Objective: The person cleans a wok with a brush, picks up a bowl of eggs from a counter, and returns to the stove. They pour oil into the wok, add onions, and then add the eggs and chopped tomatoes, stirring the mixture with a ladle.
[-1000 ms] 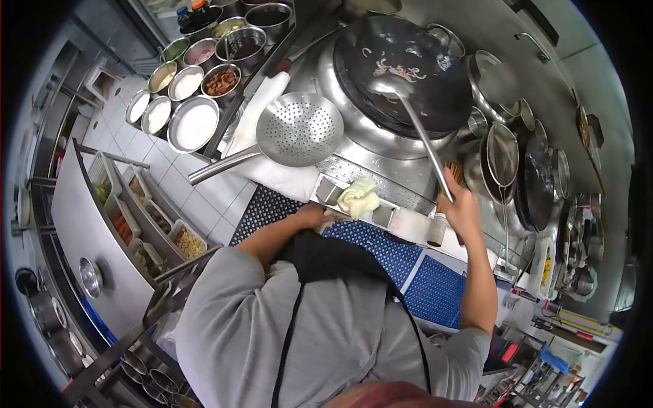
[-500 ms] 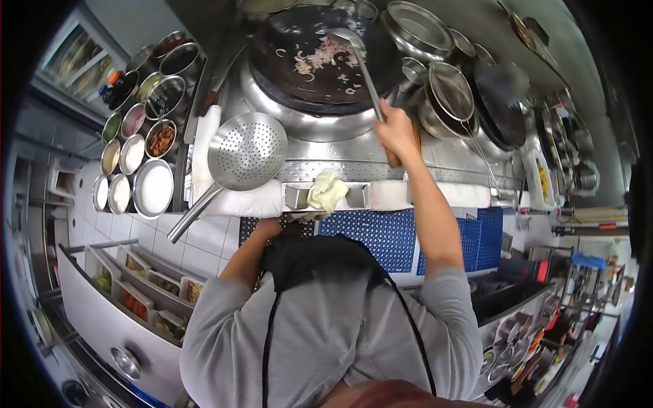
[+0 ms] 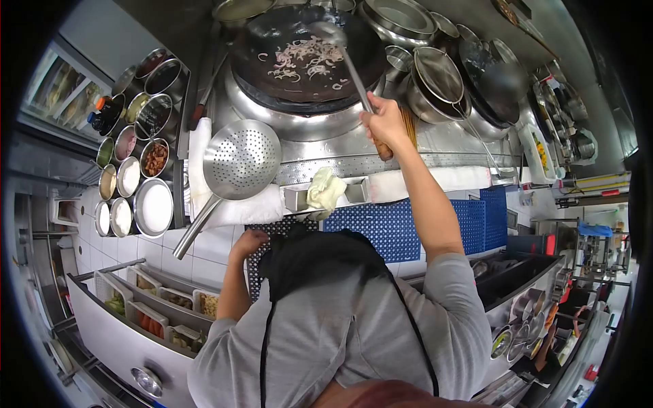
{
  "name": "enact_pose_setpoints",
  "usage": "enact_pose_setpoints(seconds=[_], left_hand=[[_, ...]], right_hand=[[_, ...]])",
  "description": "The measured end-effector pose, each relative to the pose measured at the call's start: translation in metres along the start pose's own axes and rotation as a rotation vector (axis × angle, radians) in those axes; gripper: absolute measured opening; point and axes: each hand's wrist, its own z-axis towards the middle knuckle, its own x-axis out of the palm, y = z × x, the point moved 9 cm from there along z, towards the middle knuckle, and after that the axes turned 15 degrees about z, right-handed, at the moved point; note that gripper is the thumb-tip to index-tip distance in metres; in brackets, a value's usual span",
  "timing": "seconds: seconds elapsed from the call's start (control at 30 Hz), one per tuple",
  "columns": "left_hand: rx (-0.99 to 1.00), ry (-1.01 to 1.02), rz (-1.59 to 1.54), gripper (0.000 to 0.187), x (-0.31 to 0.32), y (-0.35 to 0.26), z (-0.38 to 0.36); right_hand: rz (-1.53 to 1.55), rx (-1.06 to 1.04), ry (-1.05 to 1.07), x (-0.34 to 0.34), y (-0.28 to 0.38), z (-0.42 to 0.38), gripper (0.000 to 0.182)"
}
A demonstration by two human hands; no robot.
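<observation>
In the large dark wok (image 3: pixel 255 41), thin pale slices (image 3: pixel 309 56) lie scattered. My right hand (image 3: pixel 385 124) is wrapped round the wooden-ended handle of a metal ladle (image 3: pixel 355 78), whose bowl rests over the slices at the wok's upper right. Down by my waist, beside the counter's front edge, my left hand (image 3: pixel 251 240) has its fingers curled; whether they hold anything is hidden. A perforated metal strainer (image 3: pixel 242 160) lies above it on a white towel (image 3: pixel 252 211). A crumpled pale cloth (image 3: pixel 326 190) sits on a metal tray.
Several metal bowls of ingredients (image 3: pixel 154 207) stand at the left. Mesh sieves and pots (image 3: pixel 439 75) are right of the wok, with a second wok (image 3: pixel 486 81) beyond. An open drawer with food containers (image 3: pixel 149 319) is at lower left. Blue mats (image 3: pixel 381 234) cover the floor.
My left hand has moved left and down, away from the counter edge. The ladle bowl has shifted left in the view, and the slices are spread differently. The whole view has shifted slightly.
</observation>
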Motion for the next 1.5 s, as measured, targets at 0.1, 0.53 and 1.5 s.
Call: enact_pose_setpoints(seconds=[0.1,0.53,1.5], left_hand=[[-0.103,0.251,-0.044,0.026,-0.026,-0.052,-0.029],[0.672,-1.026,0.619,0.059,-0.219,-0.393,-0.053],[0.627,-0.901,0.948,0.053,-0.217,-0.415,0.028]], right_hand=[[-0.110,-0.030,-0.096,-0.004,-0.003,-0.002,0.066],[-0.227,0.047,0.178,0.023,0.042,-0.023,0.064],[-0.447,0.245,-0.390,-0.029,-0.171,-0.215,0.067]])
